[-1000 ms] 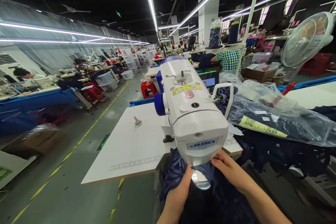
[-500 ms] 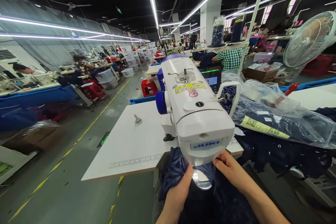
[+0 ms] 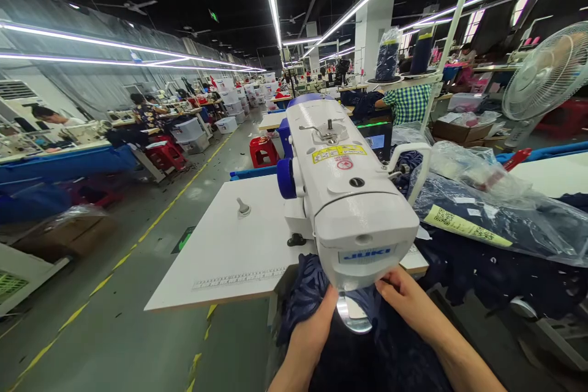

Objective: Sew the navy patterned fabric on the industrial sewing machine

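In front of me stands a white sewing machine with a blue handwheel. Dark navy patterned fabric lies under its head and hangs down toward me. My left hand is at the left of the metal bed plate, its thumb pressing on the fabric, its other fingers hidden beneath. On the right, my right hand pinches the fabric between thumb and fingers close to the machine head. The needle and presser foot are hidden behind the head.
A white table with a printed ruler extends left. Bagged navy fabric with a yellow label lies on the right, near a white fan. Thread cones stand behind the machine. A red stool is beyond the table; co-workers sit further off.
The view has shifted slightly, so the machine appears a little further right. Both hands keep nearly the same places on the fabric.
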Demonstrator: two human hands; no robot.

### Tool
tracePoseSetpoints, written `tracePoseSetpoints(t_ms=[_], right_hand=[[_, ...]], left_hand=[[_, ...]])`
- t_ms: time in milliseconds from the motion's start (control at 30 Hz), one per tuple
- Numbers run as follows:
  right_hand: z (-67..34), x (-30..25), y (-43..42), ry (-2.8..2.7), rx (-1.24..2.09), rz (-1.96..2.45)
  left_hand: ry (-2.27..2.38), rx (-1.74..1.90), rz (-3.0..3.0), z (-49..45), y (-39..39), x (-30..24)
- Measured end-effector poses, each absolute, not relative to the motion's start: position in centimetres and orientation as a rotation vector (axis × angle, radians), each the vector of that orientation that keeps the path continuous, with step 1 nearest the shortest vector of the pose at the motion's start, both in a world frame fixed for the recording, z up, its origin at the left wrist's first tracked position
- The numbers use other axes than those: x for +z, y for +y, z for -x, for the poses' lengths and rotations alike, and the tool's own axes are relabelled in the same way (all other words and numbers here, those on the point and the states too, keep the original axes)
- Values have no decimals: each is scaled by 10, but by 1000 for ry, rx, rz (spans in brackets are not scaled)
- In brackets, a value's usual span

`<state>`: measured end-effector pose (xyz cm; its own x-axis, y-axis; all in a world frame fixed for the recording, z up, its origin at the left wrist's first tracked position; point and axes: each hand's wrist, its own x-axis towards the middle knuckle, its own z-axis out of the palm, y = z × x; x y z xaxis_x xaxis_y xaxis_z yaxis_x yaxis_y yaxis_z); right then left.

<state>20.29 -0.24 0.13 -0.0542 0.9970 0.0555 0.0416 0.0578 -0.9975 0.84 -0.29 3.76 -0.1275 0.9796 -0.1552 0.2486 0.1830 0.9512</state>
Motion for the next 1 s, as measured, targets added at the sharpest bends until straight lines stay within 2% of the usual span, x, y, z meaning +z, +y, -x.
tracePoseSetpoints(t_ms=[433, 800, 1000], right_hand=[[-204, 5, -2, -1311, 1184, 1220], [-205, 1, -2, -1311, 1240, 1224], [-204, 3, -1, -1323, 1224, 1221]], left_hand=[[1635, 882, -1369, -7, -1, 35], [1628, 1070, -1211, -15, -2, 41], [1606, 982, -1269, -10, -1, 38]])
